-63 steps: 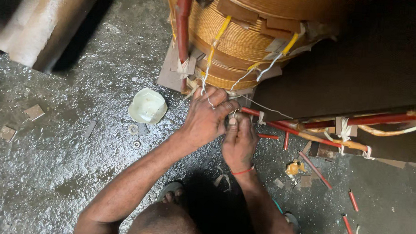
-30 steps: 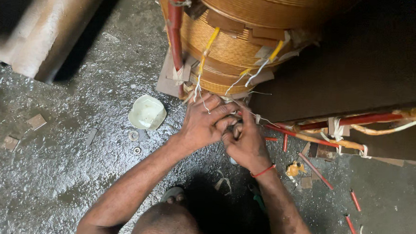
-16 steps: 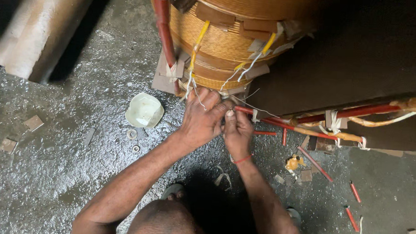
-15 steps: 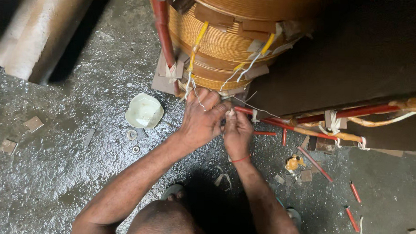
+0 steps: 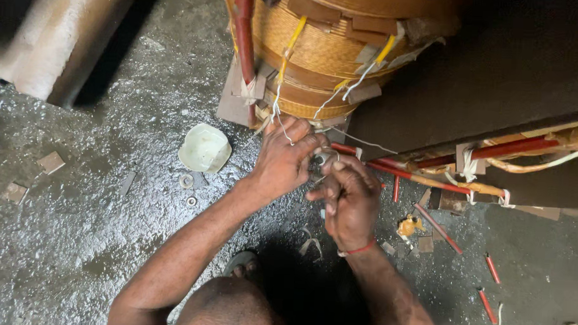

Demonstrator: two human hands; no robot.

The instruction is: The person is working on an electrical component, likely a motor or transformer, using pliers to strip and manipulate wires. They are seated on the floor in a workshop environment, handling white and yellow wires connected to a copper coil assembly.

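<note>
The left hand (image 5: pixel 283 157) is curled shut, fingers folded over a thin white string (image 5: pixel 277 110) that rises from its knuckles to the coil (image 5: pixel 320 53) above; the string looks taut, so the grip seems firm. The right hand (image 5: pixel 346 201) meets it just beside, thumb and fingers pinched on a small greyish piece (image 5: pixel 319 162) caught between the two hands; what that piece is cannot be told, it is mostly hidden. A red band sits at the right wrist. By the look of it, the step in hand is tying or cinching a binding at the foot of the coil, where red rods (image 5: pixel 399 174) run off to the right; the knot is not yet finished, since both hands are on it. The next move would call for steady pull from the left while the right works the end through, in a tight gap, with care not to slacken the string. The coil stands directly above the hands, touching or nearly touching the left knuckles. To the left on the wet grey floor (image 5: pixel 71 237) lies a pale cup (image 5: pixel 204 148), with two washers (image 5: pixel 188 189) near it; short red offcuts (image 5: pixel 490 282) lie scattered to the right.
</note>
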